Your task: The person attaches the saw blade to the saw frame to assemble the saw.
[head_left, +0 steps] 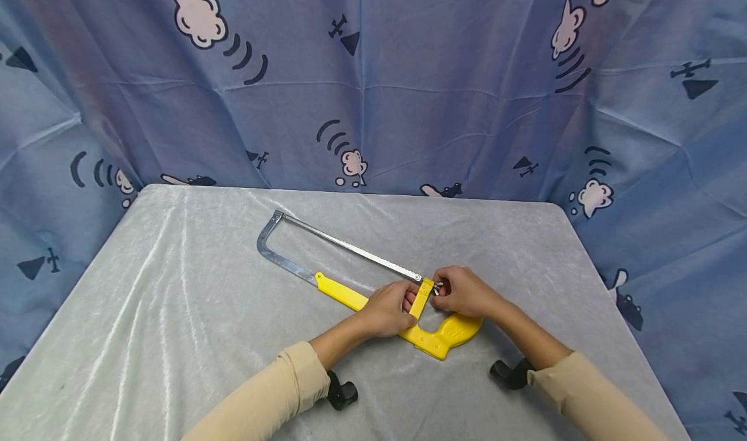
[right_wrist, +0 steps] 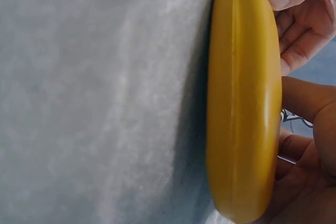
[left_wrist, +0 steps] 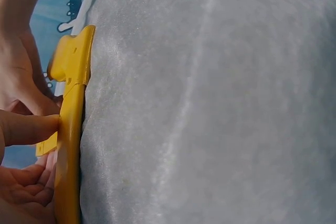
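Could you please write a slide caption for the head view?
Left hand grips a yellow-handled hacksaw on grey cloth; right hand pinches its metal wing nut.

Counted on the tabletop (head_left: 175,298), between the left and right edges: one hacksaw (head_left: 341,293) with one blade (head_left: 353,249) and one yellow handle (head_left: 461,331), one left hand (head_left: 388,308) and one right hand (head_left: 465,292); toward the near edge: two beige sleeves (head_left: 280,379) and two black wrist devices (head_left: 344,394).

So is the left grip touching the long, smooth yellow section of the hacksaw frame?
Touching. The left wrist view shows it: the left grip has its thumb tip against the yellow frame section, no gap visible.
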Demonstrator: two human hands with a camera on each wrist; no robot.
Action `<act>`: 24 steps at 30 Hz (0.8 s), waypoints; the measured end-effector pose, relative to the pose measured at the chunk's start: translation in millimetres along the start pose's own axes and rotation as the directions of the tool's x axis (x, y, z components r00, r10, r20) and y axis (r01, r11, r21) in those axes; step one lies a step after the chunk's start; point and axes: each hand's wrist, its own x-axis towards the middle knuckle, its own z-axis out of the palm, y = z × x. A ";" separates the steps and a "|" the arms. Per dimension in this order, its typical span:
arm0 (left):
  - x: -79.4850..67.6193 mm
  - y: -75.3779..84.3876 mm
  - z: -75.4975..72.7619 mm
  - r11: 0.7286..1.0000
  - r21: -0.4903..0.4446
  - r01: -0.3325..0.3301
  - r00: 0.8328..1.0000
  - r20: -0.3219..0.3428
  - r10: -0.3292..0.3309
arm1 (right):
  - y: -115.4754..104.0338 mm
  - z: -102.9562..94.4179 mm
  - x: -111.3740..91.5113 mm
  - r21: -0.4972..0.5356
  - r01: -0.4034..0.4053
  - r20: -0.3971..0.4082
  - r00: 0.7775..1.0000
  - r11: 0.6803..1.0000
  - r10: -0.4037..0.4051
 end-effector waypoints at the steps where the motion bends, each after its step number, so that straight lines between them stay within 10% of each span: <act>1: -0.1 -0.1 -0.2 1.000 0.000 0.001 1.000 0.000 -0.001 | -0.2 0.2 0.3 -0.001 -0.002 0.001 1.000 1.000 0.002; 24: -0.7 1.0 -1.4 1.000 -0.002 0.000 1.000 0.003 0.000 | 3.1 -14.7 -2.8 0.102 0.023 0.038 0.999 0.995 -0.027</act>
